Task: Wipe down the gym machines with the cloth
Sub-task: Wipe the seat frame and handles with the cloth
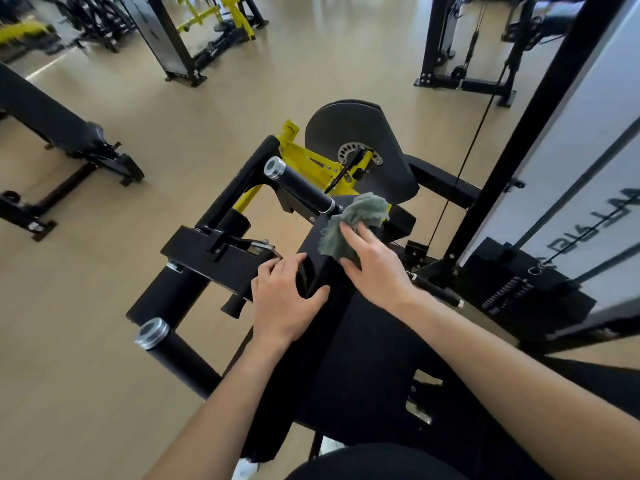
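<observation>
Forearms of one person, two in number, reaching over a black pad (363, 341) of a black and yellow machine (311, 161). Left hand (284, 299) grips the pad's upper end, fingers bent over its left edge, thumb spread. Right hand (374, 268), fingers straight and flat, presses one crumpled grey-green cloth (360, 213) onto the far corner of the same pad. Two black rollers with silver end caps project leftward: the near roller (152, 332) beside the left forearm, the far roller (294, 183) ending just beside the cloth. One weight stack (519, 289) stands to the right, before a white panel (568, 209) bearing dark lettering, turned sideways and cut off, not legible. Beyond, one bench (52, 123) at left and further black and yellow machines (207, 15) on the tan floor (242, 91)
</observation>
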### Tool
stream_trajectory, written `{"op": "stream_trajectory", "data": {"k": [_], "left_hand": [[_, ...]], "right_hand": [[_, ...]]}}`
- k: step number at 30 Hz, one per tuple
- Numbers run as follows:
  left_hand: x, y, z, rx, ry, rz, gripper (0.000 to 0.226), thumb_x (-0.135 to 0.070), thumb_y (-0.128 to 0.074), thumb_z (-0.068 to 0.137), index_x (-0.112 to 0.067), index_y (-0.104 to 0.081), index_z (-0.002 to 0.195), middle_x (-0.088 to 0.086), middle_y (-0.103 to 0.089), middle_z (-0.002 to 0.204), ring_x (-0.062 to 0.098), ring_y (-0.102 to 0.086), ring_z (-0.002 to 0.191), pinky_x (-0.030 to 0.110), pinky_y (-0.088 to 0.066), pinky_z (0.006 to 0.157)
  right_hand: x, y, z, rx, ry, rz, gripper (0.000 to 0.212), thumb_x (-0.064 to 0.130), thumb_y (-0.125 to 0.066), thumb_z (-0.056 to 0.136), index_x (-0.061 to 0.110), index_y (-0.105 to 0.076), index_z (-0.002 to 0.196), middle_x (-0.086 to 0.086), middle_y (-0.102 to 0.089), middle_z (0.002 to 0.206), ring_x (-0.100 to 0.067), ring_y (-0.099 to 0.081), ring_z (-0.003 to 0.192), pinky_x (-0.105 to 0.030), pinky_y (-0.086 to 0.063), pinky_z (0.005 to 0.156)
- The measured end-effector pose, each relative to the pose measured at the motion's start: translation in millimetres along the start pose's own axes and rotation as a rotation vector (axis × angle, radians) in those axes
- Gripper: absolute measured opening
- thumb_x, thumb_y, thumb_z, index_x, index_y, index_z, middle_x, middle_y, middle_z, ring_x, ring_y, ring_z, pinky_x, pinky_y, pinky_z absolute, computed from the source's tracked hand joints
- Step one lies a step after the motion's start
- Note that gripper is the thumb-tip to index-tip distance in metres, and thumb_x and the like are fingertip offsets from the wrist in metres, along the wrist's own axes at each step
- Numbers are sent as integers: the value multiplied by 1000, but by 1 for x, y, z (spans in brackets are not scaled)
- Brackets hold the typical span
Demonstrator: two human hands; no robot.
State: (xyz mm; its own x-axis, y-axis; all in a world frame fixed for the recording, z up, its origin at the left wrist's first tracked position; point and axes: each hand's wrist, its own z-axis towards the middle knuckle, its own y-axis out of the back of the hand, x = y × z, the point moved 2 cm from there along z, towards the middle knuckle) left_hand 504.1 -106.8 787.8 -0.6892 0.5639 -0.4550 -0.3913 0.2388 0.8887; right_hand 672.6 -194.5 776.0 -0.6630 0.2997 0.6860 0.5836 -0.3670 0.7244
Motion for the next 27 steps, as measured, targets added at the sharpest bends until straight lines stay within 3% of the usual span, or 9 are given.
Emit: {"op": "stream_trajectory", "data": {"k": [2,5,8,11,14,17,21,25,27], "left_hand": [[0,3,-1,-57,-24,-61,56,-54,-66,82,-28,-63,131,-13,-63,128,13,-44,129,39,-35,110],[1,12,-8,-235,-92,-279,36,-42,-59,89,-28,-66,122,-22,-61,119,-5,-52,115,17,-40,103],[-4,13,-14,-333,-289,-260,29,-26,-60,95,-20,-67,122,-14,-65,120,1,-56,115,14,-39,102],[-8,7,-10,-176,-418,-147,37,-25,-59,98,-17,-62,135,-6,-62,135,9,-53,125,24,-39,111],[-10,2,-2,-67,-360,38,45,-36,-55,102,-18,-57,143,-2,-60,139,16,-51,127,31,-41,111],[-14,6,12,-83,-257,258,45,-47,-51,102,-15,-68,129,3,-71,120,24,-58,110,39,-49,96],[-18,14,32,-36,-103,433,52,-56,-41,101,-19,-76,112,3,-71,109,25,-56,103,40,-47,92],[-23,18,57,-38,-120,89,34,-35,-57,99,-12,-74,117,7,-68,118,27,-62,104,38,-50,90],[-27,14,72,116,-146,-89,36,-26,-58,100,-10,-67,132,8,-65,132,28,-62,116,37,-48,101]], "right_hand": [[8,-3,-21,3,85,-10,65,16,-63,96,17,-38,156,-7,-39,159,-27,-34,148,-47,-36,117],[15,-5,-38,9,221,-67,57,14,-62,94,15,-49,149,-6,-49,150,-26,-39,144,-48,-35,116],[17,-2,-39,38,333,-91,50,11,-62,92,19,-58,141,-2,-49,149,-26,-36,145,-43,-31,118],[12,5,-27,76,320,-16,43,5,-62,91,22,-65,131,4,-52,149,-19,-34,146,-43,-26,121],[3,13,-15,30,242,162,34,-3,-60,88,18,-64,115,6,-57,143,-12,-43,140,-46,-38,115],[-4,16,-8,-10,197,208,40,0,-65,89,19,-59,124,5,-54,143,-12,-46,137,-47,-43,111],[-2,10,-1,-24,192,4,48,18,-71,92,18,-59,138,3,-48,150,-20,-40,141,-48,-38,113],[4,11,14,-70,122,-5,46,12,-70,91,10,-61,137,-5,-49,150,-27,-38,141,-45,-35,116],[5,15,19,-89,83,21,43,7,-67,92,8,-62,135,-7,-50,149,-29,-39,142,-37,-31,115]]}}
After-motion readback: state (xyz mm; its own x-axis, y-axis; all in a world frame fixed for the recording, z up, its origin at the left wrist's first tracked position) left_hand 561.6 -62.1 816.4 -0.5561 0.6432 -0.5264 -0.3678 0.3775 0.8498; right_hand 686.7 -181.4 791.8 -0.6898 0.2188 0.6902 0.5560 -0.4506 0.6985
